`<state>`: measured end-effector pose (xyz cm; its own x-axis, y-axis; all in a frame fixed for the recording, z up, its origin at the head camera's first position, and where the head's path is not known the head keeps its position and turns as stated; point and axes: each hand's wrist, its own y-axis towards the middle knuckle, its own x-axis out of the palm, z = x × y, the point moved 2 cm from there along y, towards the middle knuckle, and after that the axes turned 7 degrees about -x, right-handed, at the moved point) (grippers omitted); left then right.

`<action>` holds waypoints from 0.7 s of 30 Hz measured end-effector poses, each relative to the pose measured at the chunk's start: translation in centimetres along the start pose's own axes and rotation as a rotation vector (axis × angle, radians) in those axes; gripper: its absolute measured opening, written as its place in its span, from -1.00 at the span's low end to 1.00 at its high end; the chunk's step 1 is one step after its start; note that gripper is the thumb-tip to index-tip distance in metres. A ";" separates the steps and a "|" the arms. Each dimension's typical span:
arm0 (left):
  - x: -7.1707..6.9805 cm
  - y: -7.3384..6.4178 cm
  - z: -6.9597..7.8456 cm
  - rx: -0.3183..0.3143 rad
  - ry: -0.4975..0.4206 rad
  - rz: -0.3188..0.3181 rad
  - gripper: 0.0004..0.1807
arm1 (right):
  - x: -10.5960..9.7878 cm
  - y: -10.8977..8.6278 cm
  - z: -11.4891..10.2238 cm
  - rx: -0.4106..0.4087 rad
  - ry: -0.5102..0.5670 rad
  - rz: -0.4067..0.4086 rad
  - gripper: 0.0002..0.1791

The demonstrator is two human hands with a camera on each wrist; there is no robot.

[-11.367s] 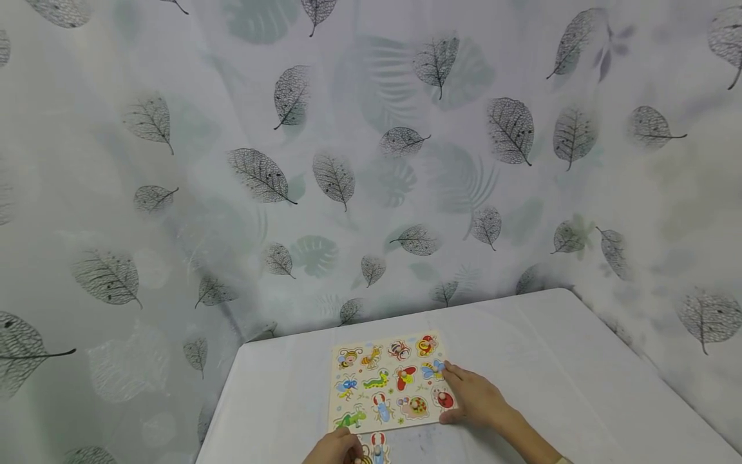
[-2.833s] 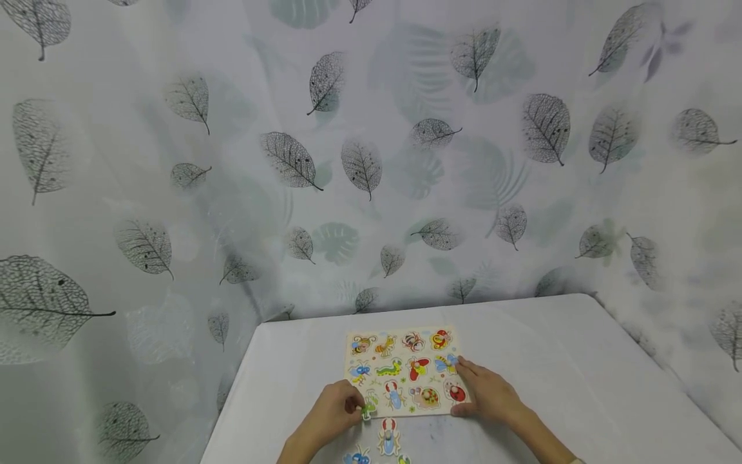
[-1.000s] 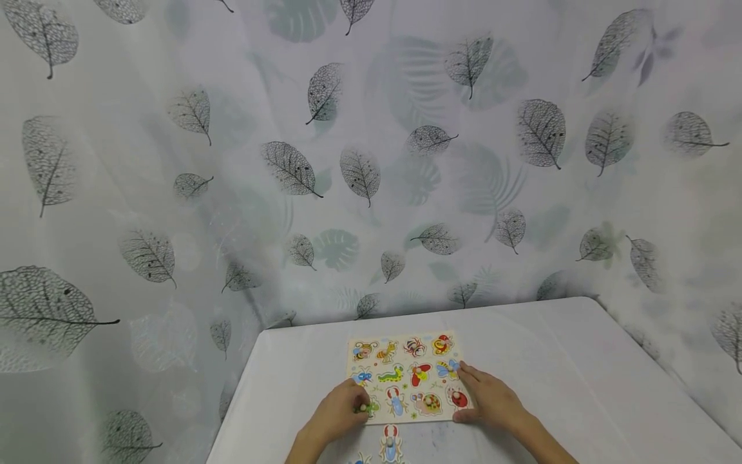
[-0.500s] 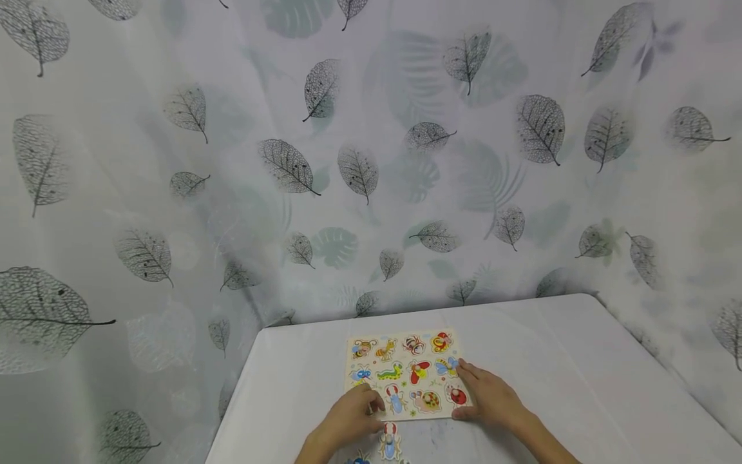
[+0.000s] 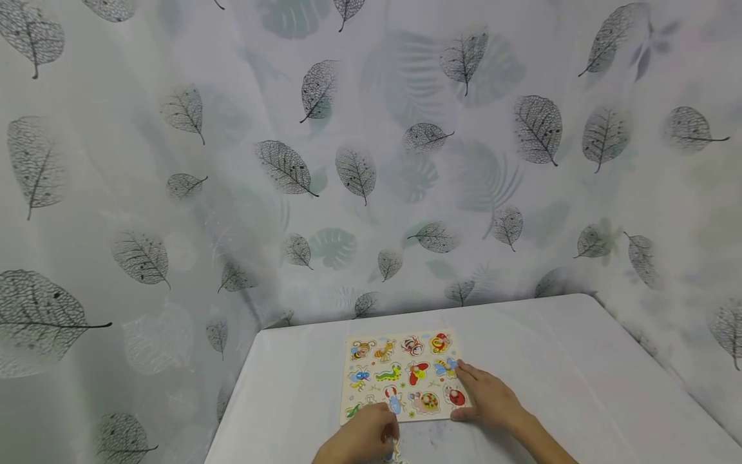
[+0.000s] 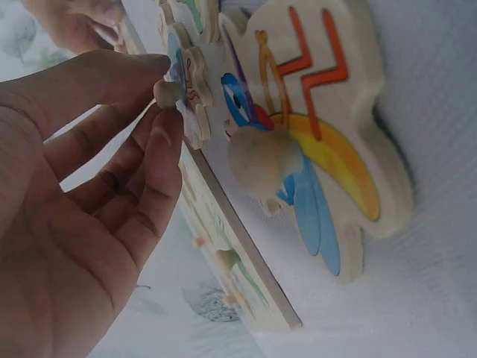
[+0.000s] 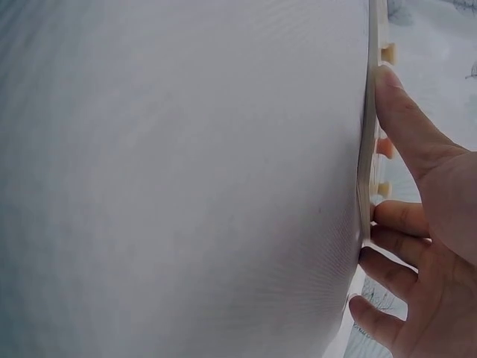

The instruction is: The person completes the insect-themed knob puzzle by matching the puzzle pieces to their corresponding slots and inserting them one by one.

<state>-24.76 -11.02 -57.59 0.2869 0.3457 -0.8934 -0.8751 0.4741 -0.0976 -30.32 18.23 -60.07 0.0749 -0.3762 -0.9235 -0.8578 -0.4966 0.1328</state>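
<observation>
My left hand [image 5: 365, 435] is just below the near edge of the wooden puzzle board [image 5: 406, 385]. Its thumb and fingertips pinch the round knob [image 6: 169, 94] of a stag beetle puzzle piece [image 6: 195, 112]. From the head view, that hand covers most of the piece. A green grasshopper piece [image 5: 353, 410] lies in the board's near left corner, partly behind the hand. My right hand [image 5: 489, 396] rests at the board's right edge, fingers extended along it and thumb near the lower corner. The right wrist view shows those fingertips against the board's side [image 7: 367, 164].
A loose mosquito-like piece [image 6: 320, 142] with a wooden knob lies on the white table close to the left wrist camera. The board carries insect pictures, several with knobbed pieces, such as a ladybug [image 5: 455, 396]. A leaf-print curtain [image 5: 371, 161] hangs behind the table [image 5: 539, 341].
My left hand has let go of the grasshopper piece at the board's near left corner and moved right and nearer, onto the stag beetle piece. My right hand has stayed at the board's edge.
</observation>
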 end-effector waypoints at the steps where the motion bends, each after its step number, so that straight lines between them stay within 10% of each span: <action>1: 0.0 0.0 0.0 -0.007 0.007 -0.003 -0.77 | 0.0 0.0 0.0 -0.002 -0.001 0.002 0.19; 21: -0.1 0.0 0.0 0.111 -0.021 0.000 -0.71 | -0.2 -0.3 -0.1 -0.035 0.017 0.014 0.18</action>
<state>-24.79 -11.07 -57.46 0.2961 0.3621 -0.8838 -0.8270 0.5603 -0.0475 -30.06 18.35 -59.89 0.0719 -0.3968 -0.9151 -0.8406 -0.5179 0.1585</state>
